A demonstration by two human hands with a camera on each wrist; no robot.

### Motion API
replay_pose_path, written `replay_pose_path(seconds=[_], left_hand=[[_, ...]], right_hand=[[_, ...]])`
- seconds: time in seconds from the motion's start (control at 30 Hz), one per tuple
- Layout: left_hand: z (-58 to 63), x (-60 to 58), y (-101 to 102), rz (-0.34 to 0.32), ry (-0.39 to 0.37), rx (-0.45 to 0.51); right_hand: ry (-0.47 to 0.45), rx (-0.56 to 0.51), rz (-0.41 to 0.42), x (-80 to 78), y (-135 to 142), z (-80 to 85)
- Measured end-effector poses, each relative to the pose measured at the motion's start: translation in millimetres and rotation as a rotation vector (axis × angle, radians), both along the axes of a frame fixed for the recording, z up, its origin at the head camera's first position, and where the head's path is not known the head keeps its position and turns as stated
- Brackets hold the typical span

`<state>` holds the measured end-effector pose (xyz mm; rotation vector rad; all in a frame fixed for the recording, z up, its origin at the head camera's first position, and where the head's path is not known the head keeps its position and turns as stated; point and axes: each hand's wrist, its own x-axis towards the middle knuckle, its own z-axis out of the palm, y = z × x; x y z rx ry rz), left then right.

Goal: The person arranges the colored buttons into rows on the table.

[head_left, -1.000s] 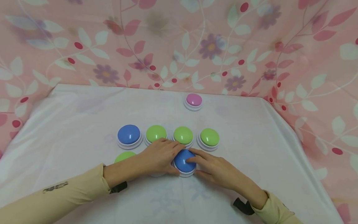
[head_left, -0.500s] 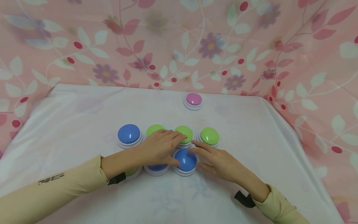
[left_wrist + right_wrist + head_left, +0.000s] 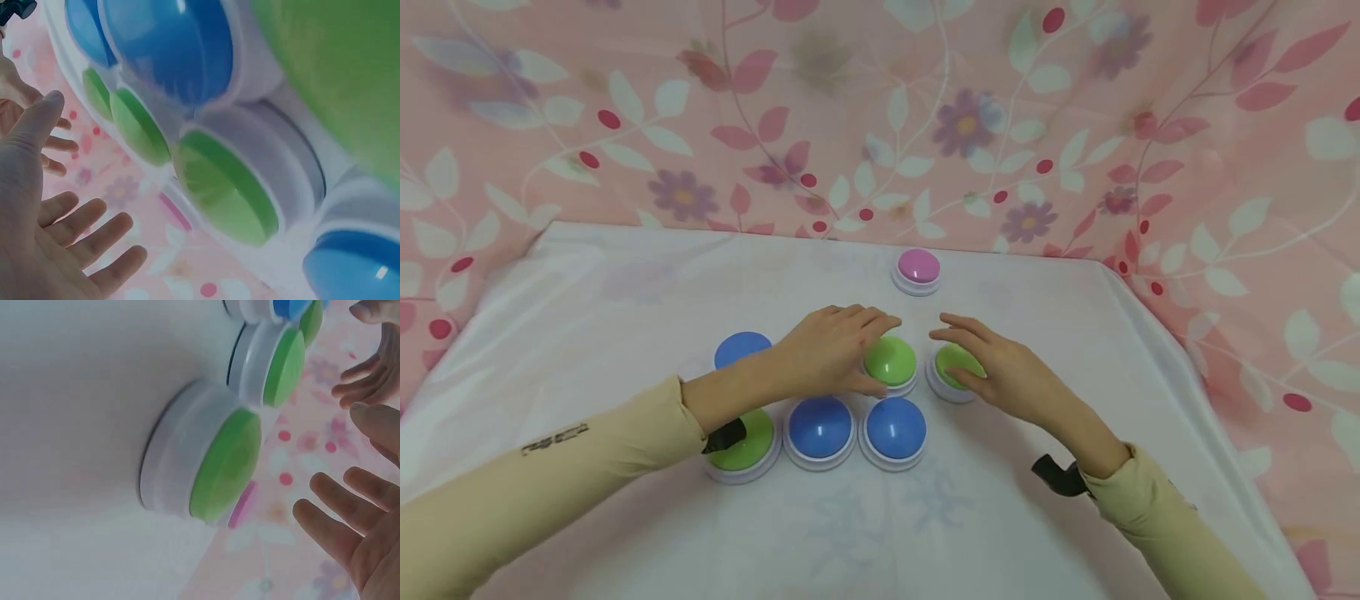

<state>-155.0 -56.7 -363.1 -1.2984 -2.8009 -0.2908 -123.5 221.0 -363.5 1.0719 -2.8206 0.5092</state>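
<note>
My left hand (image 3: 831, 354) hovers over the back row of domed push buttons, fingers straight and holding nothing. It hides one green button in the head view; beside its fingers a green button (image 3: 892, 362) shows. My right hand (image 3: 1011, 379) hangs in the air over the rightmost green button (image 3: 953, 360), its fingers loosely bent and apart from it. In front, two blue buttons (image 3: 820, 427) sit side by side on white bases, with another green button (image 3: 752, 446) to their left, partly behind the left wrist. A blue button (image 3: 741, 347) ends the back row at left.
A pink button (image 3: 919, 267) stands alone near the far edge of the white-covered table (image 3: 700, 275). A pink floral cloth (image 3: 865, 125) rises behind and at both sides. Dark straps with camera mounts (image 3: 1060, 477) hang at the wrists.
Both hands have let go of the front right blue button and moved up and away from it towards the back row. The two front blue buttons now show fully.
</note>
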Motion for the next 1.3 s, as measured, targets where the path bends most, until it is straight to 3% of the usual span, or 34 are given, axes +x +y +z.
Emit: replay_pose_path(seconds=[0.27, 0.5, 1.03, 1.3], left_hand=[[-2.5, -29.5, 4.7, 0.038, 0.033, 0.032], [2.1, -57.4, 12.6, 0.052, 0.031, -0.005], [-12.4, -131.5, 53.7, 0.161, -0.184, -0.009], [-17.3, -152.4, 76.2, 0.231, -0.265, 0.056]], right_hand=[[-0.092, 0.013, -0.079, -35.9, -0.2, -4.4], [-0.115, 0.063, -0.131, -64.3, -2.6, -8.4], [-0.108, 0.171, -0.188, -116.6, 0.1, -15.5], [-0.168, 0.223, -0.184, -124.4, -4.6, -11.5]])
